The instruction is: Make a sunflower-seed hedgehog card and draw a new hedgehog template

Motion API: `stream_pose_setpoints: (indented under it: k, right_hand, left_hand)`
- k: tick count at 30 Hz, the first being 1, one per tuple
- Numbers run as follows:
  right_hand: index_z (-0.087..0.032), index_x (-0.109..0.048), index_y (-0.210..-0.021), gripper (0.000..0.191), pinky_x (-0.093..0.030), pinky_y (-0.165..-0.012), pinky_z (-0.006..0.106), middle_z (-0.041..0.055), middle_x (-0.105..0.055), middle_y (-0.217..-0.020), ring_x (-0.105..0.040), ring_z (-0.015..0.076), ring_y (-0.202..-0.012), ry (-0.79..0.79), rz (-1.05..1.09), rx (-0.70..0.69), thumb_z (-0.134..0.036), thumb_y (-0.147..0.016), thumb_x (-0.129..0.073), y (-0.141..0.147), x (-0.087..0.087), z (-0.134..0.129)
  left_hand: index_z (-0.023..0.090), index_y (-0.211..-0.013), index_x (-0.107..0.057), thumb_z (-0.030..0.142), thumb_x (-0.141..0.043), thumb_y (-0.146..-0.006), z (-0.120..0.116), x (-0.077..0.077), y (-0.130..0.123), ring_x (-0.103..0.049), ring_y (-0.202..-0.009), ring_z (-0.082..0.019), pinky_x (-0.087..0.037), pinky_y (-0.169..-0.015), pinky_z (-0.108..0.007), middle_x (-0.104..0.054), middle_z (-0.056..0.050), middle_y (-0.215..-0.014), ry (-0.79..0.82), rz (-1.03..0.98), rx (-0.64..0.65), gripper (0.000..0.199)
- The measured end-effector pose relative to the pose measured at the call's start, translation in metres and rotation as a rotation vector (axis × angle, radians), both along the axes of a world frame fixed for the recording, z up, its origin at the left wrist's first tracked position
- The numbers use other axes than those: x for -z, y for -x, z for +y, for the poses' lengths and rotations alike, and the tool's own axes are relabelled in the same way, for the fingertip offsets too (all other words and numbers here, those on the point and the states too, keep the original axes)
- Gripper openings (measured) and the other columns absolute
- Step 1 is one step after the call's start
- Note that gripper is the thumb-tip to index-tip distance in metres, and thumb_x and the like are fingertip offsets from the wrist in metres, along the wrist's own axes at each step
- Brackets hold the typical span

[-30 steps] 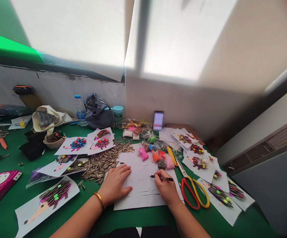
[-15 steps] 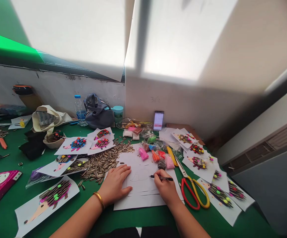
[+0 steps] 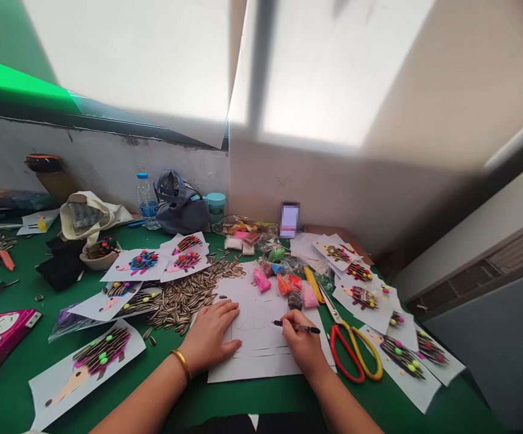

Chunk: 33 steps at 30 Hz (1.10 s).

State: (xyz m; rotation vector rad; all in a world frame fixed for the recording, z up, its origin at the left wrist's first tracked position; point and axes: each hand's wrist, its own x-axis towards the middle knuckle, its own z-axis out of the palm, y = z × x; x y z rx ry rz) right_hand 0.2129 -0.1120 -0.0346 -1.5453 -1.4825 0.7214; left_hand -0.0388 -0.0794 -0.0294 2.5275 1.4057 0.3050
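White paper [image 3: 252, 364] lies in front of me on the green table, with a faint curved outline drawn near its middle. My left hand [image 3: 214, 334] rests flat on the paper's left part, fingers stretched out. In my right hand [image 3: 302, 343] is a black pen [image 3: 305, 328], its tip at the right end of the outline. Sunflower seeds [image 3: 184, 298] are heaped beyond my left hand. Small bags of coloured clay, among them a pink one [image 3: 261, 280], lie on the paper's far edge. Scissors [image 3: 347, 337] with red and yellow handles lie to the right of my right hand.
Hedgehog pictures with seed spines lie at left [image 3: 90, 367] and right [image 3: 401, 355]. A phone [image 3: 289, 220] leans against the wall. Farther back stand a water bottle [image 3: 146, 202], a dark bag [image 3: 180, 208] and a teal-lidded cup [image 3: 216, 208]. A magenta box [image 3: 8, 337] sits at far left.
The pen in my right hand has tilted slightly, its back end shifting a little right. My left hand stays in place on the paper.
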Motion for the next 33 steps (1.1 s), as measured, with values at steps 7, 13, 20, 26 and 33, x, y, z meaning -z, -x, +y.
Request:
stream_pose_setpoints:
  k: [7,13,20,26,33]
  right_hand:
    - [-0.021,-0.061,-0.075,0.015,-0.043,-0.065,0.025,0.0012,-0.064,-0.072,-0.059,0.0180,-0.071,-0.003,-0.018,-0.133,-0.025,-0.085,-0.050,0.012,0.003,-0.006]
    - [-0.021,-0.062,-0.079,0.014,-0.043,-0.065,0.026,0.0017,-0.066,-0.075,-0.061,0.0183,-0.073,0.005,-0.027,-0.147,-0.025,-0.086,-0.050,0.013,0.004,-0.005]
    - [-0.021,-0.062,-0.078,0.014,-0.043,-0.065,0.026,0.0014,-0.066,-0.074,-0.061,0.0183,-0.072,0.013,-0.039,-0.149,-0.025,-0.085,-0.051,0.014,0.004,-0.003]
    - [-0.021,-0.061,-0.075,0.013,-0.043,-0.063,0.025,0.0007,-0.065,-0.072,-0.060,0.0175,-0.069,0.031,-0.036,-0.155,-0.024,-0.083,-0.051,0.014,0.003,-0.004]
    - [-0.021,-0.060,-0.072,0.014,-0.043,-0.062,0.024,0.0002,-0.064,-0.070,-0.059,0.0168,-0.068,0.053,-0.029,-0.161,-0.024,-0.082,-0.051,0.015,0.003,-0.005]
  left_hand:
    - [0.026,-0.132,-0.054,0.043,-0.068,-0.074,0.000,0.003,0.000,-0.040,-0.136,-0.030,-0.030,-0.108,-0.048,-0.050,-0.005,-0.145,-0.018,-0.008,-0.002,0.063]
    - [0.025,-0.132,-0.055,0.042,-0.069,-0.073,0.000,0.004,0.000,-0.041,-0.135,-0.031,-0.031,-0.108,-0.048,-0.051,-0.005,-0.144,-0.026,-0.015,0.001,0.063]
    - [0.025,-0.132,-0.055,0.042,-0.069,-0.073,0.001,0.002,0.000,-0.041,-0.135,-0.031,-0.032,-0.107,-0.048,-0.051,-0.006,-0.145,-0.028,-0.008,0.002,0.063]
    - [0.025,-0.132,-0.055,0.043,-0.068,-0.074,0.001,0.002,-0.001,-0.041,-0.135,-0.031,-0.032,-0.107,-0.049,-0.051,-0.006,-0.145,-0.026,-0.009,0.002,0.062]
    - [0.025,-0.132,-0.055,0.042,-0.068,-0.073,0.001,0.003,0.000,-0.041,-0.135,-0.031,-0.032,-0.108,-0.049,-0.050,-0.006,-0.145,-0.026,-0.015,0.002,0.062]
